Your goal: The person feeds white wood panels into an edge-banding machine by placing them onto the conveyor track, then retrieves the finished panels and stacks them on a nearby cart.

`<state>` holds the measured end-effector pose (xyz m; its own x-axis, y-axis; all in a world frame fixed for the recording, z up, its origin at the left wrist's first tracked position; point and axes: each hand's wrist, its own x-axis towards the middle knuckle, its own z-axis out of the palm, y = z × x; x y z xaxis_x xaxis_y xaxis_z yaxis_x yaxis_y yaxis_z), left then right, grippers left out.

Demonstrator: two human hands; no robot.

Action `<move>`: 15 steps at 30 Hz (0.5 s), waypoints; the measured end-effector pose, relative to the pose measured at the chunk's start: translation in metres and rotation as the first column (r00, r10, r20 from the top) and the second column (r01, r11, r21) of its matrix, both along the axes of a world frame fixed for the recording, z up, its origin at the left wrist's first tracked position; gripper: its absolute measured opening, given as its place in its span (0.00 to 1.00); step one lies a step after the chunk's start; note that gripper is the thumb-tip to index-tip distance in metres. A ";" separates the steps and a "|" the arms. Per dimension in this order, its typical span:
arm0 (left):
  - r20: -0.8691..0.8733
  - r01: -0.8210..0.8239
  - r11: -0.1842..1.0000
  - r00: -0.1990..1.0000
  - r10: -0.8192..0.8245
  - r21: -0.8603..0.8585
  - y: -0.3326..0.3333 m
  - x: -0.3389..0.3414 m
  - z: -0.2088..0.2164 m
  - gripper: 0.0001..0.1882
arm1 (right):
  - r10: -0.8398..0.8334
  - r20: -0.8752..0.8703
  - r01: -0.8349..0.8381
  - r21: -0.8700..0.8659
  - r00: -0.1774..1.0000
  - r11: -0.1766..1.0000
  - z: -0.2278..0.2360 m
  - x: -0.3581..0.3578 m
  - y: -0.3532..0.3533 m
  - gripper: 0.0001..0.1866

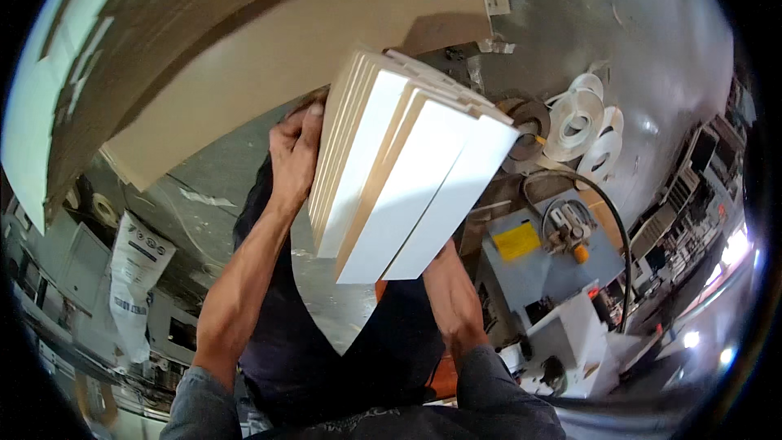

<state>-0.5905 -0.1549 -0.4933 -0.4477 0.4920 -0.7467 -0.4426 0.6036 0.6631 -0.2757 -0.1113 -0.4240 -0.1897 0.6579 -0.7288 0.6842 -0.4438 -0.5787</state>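
Note:
I hold a stack of several white-faced boards [407,171] with pale brown edges, carried in front of my body and tilted. My left hand [295,151] presses flat against the stack's left side, fingers spread upward. My right hand [444,277] supports the stack from underneath at its lower end, mostly hidden by the boards. My dark trousers show below the stack.
A large pile of pale brown panels [244,57] lies at upper left. Rolls of white edge tape [580,122] lie on the grey concrete floor at right. A grey machine [554,253] with a yellow label and black hose stands at lower right. A white printed sack [134,269] leans at left.

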 end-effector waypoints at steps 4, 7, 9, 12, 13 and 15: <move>-0.117 0.047 0.999 0.992 -0.046 -0.001 -0.044 -0.020 0.073 0.25 | -0.057 -0.052 0.058 0.010 0.997 0.998 0.041 -0.024 -0.044 0.29; -0.144 0.138 0.990 0.980 -0.140 -0.025 -0.064 -0.030 0.136 0.24 | -0.127 -0.074 0.129 0.026 0.989 0.991 0.080 -0.035 -0.080 0.29; -0.117 0.108 0.994 0.987 -0.107 0.002 -0.083 -0.032 0.170 0.24 | -0.166 -0.096 0.170 0.036 0.982 0.985 0.103 -0.043 -0.103 0.29; -0.077 0.208 0.978 0.976 -0.206 0.018 -0.105 -0.032 0.224 0.24 | -0.247 -0.134 0.256 0.049 0.960 0.965 0.141 -0.047 -0.146 0.30; -0.111 0.239 0.971 0.966 -0.235 0.018 -0.109 -0.030 0.240 0.23 | -0.273 -0.148 0.283 0.054 0.951 0.958 0.155 -0.050 -0.159 0.30; -0.111 0.328 0.944 0.939 -0.324 0.022 -0.112 -0.022 0.276 0.23 | -0.324 -0.164 0.338 0.064 0.932 0.939 0.183 -0.050 -0.185 0.30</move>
<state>-0.6130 -0.2671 -0.2177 -0.3319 0.6526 -0.6811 -0.1528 0.6754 0.7215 -0.3258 -0.2965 -0.2412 -0.0517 0.7631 -0.6442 0.4101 -0.5719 -0.7105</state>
